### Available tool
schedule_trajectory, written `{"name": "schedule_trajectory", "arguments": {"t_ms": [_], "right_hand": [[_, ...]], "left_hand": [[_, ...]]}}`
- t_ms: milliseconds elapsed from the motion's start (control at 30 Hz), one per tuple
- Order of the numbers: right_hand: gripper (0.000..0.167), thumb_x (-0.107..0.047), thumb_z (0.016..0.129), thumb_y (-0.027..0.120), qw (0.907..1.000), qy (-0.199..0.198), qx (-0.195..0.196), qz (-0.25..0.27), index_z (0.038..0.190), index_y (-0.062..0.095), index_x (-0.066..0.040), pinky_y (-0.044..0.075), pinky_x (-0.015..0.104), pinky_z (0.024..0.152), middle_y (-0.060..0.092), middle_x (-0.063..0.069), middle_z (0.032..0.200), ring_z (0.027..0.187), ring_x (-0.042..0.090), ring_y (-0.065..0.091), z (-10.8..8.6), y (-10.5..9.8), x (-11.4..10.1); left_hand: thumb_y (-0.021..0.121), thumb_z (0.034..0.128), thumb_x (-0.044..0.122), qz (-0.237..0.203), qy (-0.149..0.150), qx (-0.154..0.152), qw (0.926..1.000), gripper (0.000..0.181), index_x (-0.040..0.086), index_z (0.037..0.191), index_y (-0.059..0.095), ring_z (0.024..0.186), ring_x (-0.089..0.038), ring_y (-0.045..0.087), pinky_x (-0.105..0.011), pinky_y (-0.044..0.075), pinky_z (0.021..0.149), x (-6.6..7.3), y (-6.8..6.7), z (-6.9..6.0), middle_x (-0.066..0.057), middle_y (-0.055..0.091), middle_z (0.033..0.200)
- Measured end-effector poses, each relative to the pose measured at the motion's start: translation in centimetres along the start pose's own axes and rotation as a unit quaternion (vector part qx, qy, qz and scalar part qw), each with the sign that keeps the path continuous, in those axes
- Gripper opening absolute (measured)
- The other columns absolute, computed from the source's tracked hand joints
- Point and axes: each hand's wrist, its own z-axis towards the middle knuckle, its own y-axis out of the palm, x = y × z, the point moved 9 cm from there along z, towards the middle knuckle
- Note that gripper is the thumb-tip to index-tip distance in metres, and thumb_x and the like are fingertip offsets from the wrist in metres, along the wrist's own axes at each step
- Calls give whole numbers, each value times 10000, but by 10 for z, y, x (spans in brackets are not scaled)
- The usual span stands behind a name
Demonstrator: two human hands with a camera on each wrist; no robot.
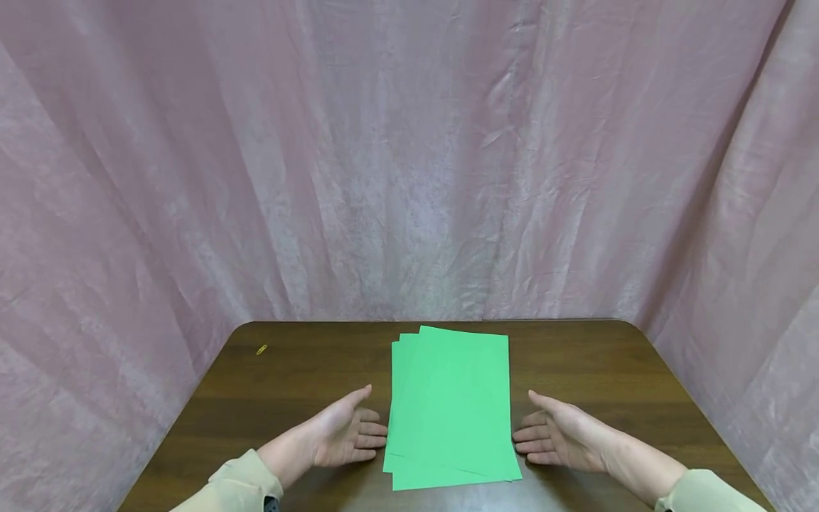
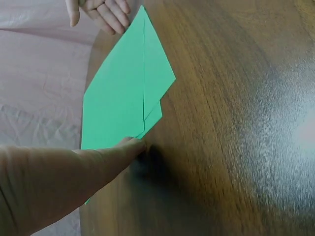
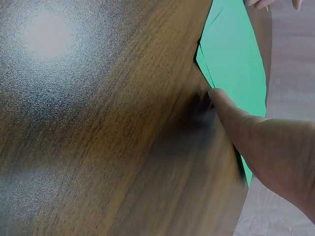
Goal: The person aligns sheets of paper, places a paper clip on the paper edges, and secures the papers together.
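1. The wood-grain table [image 1: 288,380] bears the papers mid-width.
2. Green sheets [image 1: 451,405] lie flat, unevenly overlapped (corners jut out), long axis running near to far.
3. Left hand [image 1: 345,434] and right hand [image 1: 563,435] flank them, fingers extended, thumbs wide.

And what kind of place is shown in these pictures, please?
Probably a small curtained-off workspace: pinkish curtains hang behind and beside a brown wood-grain table, on which lie green sheets and a yellow paper clip.
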Motion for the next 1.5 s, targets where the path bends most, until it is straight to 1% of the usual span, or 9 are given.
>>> {"name": "schedule_trajectory", "arguments": {"t_ms": [200, 433, 567, 733, 867, 1100, 1333, 1500], "right_hand": [[988, -586, 1080, 333, 10000, 54, 9, -30, 1444, 102, 304, 405, 580, 1099, 334, 470, 1466, 1367, 562, 393, 0, 3, 1], [971, -572, 1079, 368, 10000, 39, 29, -68, 1453, 133, 293, 394, 583, 1107, 337, 458, 1476, 1371, 558, 391, 2, 5, -2], [968, -562, 1079, 381, 10000, 29, -32, -11, 1451, 129, 295, 390, 586, 1110, 333, 463, 1474, 1370, 561, 390, 2, 7, -1], [939, -538, 1091, 365, 10000, 14, -77, -2, 1451, 126, 296, 390, 585, 1110, 325, 469, 1474, 1368, 563, 391, 1, 9, 0], [920, -521, 1099, 352, 9999, -23, -127, -6, 1454, 120, 295, 391, 577, 1114, 315, 473, 1476, 1370, 565, 386, 0, 12, 0], [918, -526, 1090, 383, 10000, -34, -73, 32, 1456, 152, 284, 405, 576, 1103, 363, 456, 1460, 1345, 548, 435, 2, 14, 2], [902, -515, 1095, 380, 9999, -44, -121, 57, 1463, 154, 277, 408, 571, 1102, 365, 449, 1466, 1349, 547, 431, 4, 18, 3], [895, -508, 1098, 379, 9998, -63, -196, -3, 1466, 156, 277, 403, 576, 1104, 360, 449, 1469, 1343, 540, 444, 5, 21, 4]], "left_hand": [[320, 1044, 666, 99, 9, -72, 9999, 1047, -222, 1519, 35, 1435, -562, 272, -630, 248, 1174, -2, 4, 0, -450, 242, 1532], [312, 1049, 659, 122, -30, -37, 9999, 1031, -217, 1524, 49, 1440, -554, 269, -624, 244, 1178, 2, 6, 3, -445, 241, 1536], [285, 1065, 632, 121, -72, -23, 9999, 997, -226, 1517, 53, 1437, -556, 271, -629, 247, 1174, 2, 7, 3, -449, 248, 1530], [298, 1060, 640, 126, -98, 19, 9999, 1006, -223, 1519, 62, 1434, -548, 290, -632, 254, 1170, 0, 7, 3, -440, 269, 1528], [325, 1053, 646, 88, -83, 35, 9999, 1019, -222, 1520, 65, 1434, -547, 291, -627, 261, 1170, -1, 6, 3, -436, 271, 1530], [373, 1055, 617, 14, -108, -2, 9999, 1008, -219, 1521, 57, 1429, -548, 301, -620, 268, 1170, -3, 10, 7, -434, 283, 1526], [377, 1064, 588, -91, -172, -74, 9998, 980, -218, 1522, 57, 1418, -547, 325, -612, 284, 1167, -5, 15, 11, -427, 301, 1522], [381, 1070, 568, -220, -264, -145, 9993, 961, -206, 1530, 46, 1432, -534, 310, -597, 325, 1152, -10, 16, 14, -410, 275, 1545]]}}
